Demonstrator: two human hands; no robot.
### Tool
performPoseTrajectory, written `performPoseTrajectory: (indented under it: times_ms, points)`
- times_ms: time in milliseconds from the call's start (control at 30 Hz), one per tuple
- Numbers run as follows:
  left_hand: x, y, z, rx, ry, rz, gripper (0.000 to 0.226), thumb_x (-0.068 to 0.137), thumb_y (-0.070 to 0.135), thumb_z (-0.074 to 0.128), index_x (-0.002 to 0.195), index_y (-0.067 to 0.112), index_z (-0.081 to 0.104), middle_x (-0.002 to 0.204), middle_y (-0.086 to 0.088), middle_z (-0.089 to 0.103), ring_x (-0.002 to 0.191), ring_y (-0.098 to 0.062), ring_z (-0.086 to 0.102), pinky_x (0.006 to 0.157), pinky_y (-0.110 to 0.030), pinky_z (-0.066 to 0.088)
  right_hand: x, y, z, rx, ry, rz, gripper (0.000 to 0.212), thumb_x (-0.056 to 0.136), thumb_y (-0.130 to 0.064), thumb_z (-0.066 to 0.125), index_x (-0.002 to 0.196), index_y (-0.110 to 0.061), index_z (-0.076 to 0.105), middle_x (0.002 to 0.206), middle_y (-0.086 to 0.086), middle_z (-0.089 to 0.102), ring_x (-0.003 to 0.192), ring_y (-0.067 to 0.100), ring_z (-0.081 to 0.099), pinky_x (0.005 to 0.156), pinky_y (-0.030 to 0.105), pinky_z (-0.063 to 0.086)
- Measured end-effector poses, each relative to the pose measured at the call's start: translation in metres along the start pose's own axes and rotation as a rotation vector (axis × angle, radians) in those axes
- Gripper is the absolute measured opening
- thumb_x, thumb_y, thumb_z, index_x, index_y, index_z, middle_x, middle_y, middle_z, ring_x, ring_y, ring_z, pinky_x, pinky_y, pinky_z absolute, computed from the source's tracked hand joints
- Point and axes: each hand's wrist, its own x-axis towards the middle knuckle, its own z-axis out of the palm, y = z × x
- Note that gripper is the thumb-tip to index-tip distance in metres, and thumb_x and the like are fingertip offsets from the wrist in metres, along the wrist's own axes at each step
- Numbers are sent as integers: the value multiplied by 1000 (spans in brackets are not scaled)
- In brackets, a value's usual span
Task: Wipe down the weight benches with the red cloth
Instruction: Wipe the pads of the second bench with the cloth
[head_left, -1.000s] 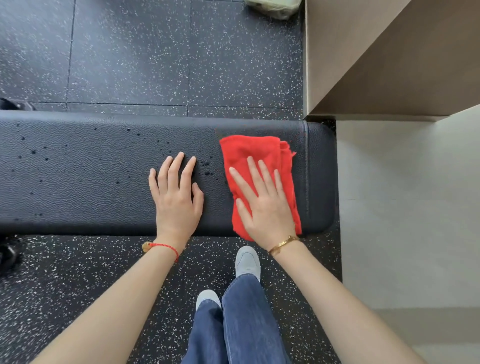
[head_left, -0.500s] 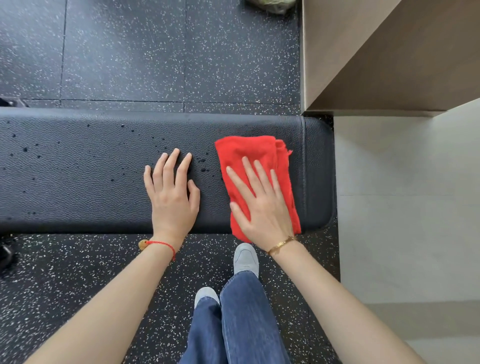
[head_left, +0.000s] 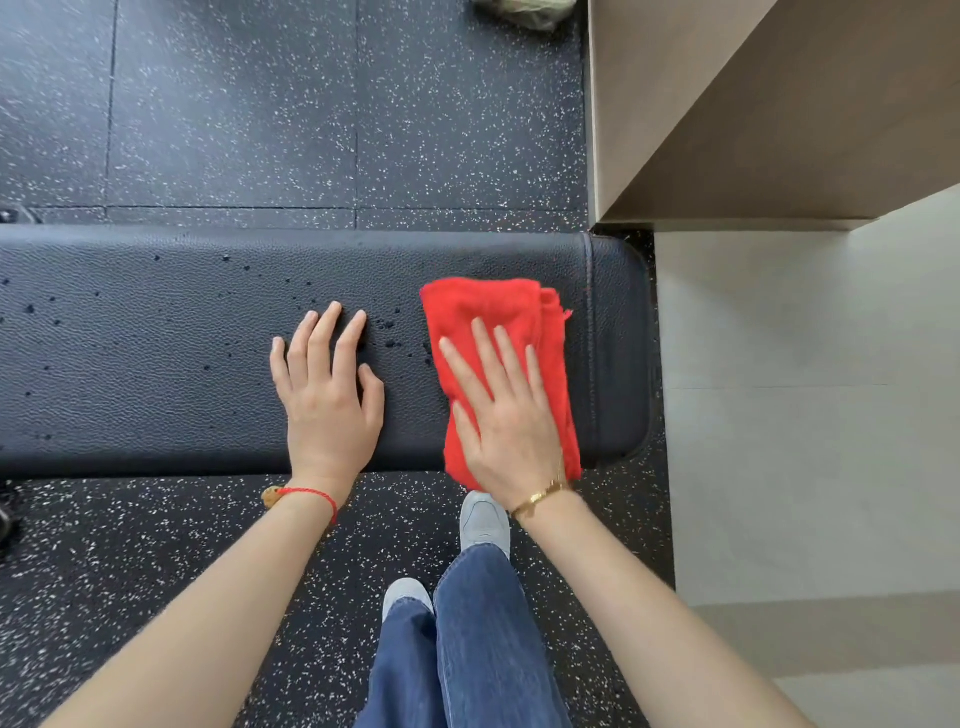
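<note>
The right hand (head_left: 506, 415) presses the red cloth (head_left: 488, 317) flat-fingered near the bench (head_left: 156, 405) right end. The left hand (head_left: 327, 395) rests flat, holding nothing. Droplets (head_left: 387, 325) across the bench's left stretch suggest most wiping remains.

Bench (head_left: 156, 405) cut at left edge; cloth (head_left: 483, 306) partly under right hand (head_left: 506, 415)

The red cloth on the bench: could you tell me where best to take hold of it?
Probably the far folded edge of the red cloth, from above: it lies flat on the bench, bare beyond the right hand pressing it.
</note>
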Motion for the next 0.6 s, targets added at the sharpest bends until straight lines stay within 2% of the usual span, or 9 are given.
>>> performPoseTrajectory:
  times_ms: [67,167,400,600]
  points:
    - [0,-2,0,-3,0,8,50,93,17,46,144,18,44,152,-6,39,142,-29,33,119,-56,17,-18,11,0,18,-5,6,62,97,-30,39,154,-34,14,164,-3,6,151,17,2,123,45,8]
    - [-1,-3,1,-3,0,13,49,95,19,44,144,19,42,152,-5,38,143,-28,31,121,-54,15,-19,42,-13,26,38,138,60,97,-28,38,154,-33,18,163,-3,8,151,17,3,123,44,5]
    - [-2,-5,4,18,7,16,51,95,19,44,145,20,40,152,-4,37,144,-27,30,121,-53,13,67,78,-34,51,95,309,58,96,-27,37,153,-30,24,163,3,11,151,27,7,123,46,2]
    - [-2,-4,2,22,-7,13,51,95,19,43,146,19,39,153,-5,36,144,-28,30,121,-54,13,-10,64,-24,46,57,278,61,96,-30,33,154,-33,15,164,1,2,151,24,-1,123,46,0]
